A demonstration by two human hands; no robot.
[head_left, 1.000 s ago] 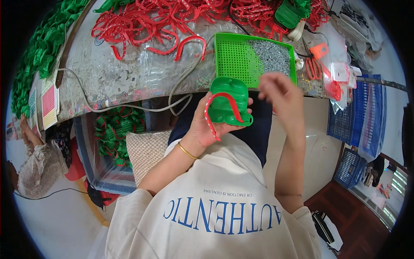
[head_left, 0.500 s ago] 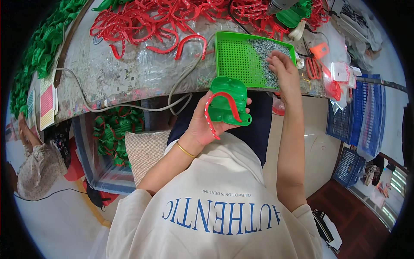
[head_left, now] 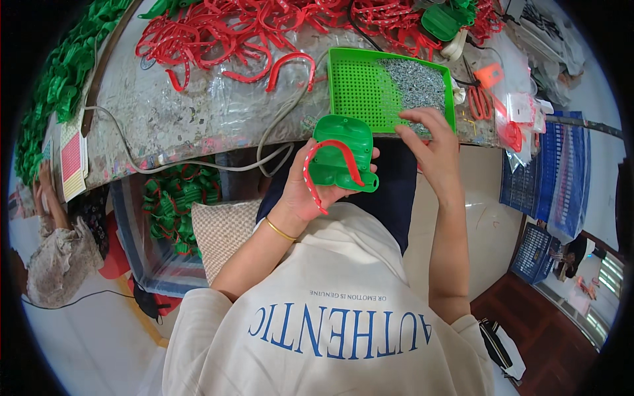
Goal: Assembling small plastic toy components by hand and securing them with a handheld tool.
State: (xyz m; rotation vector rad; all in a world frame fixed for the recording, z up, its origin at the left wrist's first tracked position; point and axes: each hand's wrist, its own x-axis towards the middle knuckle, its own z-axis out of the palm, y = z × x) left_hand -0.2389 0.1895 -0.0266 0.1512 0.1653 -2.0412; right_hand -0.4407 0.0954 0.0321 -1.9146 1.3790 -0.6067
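Note:
My left hand (head_left: 298,188) is closed around a green plastic shell (head_left: 342,142), its hollow side facing up. A curved red plastic strip (head_left: 343,150) with white marks arches across that shell, and the same hand steadies it. Beside the near edge of a bright green tray (head_left: 362,89) is my right hand (head_left: 432,148), its thumb and forefinger tips close together. Whatever is between them is too small to make out. Small silver metal pieces (head_left: 422,82), resembling screws, are heaped in the tray's right part.
Red strips (head_left: 224,33) pile up along the table's back. Green shells (head_left: 69,69) heap at the far left, and a bin (head_left: 168,280) below holds green-and-red pieces. A grey cable (head_left: 198,164) crosses the front edge. Scissors (head_left: 480,104) lie right of the tray. Another person's arm (head_left: 56,198) shows at left.
My right hand has moved back from the silver pieces toward me, to the tray's near edge. My left hand has shifted slightly left with the shell and strip. The other person's hand has moved up.

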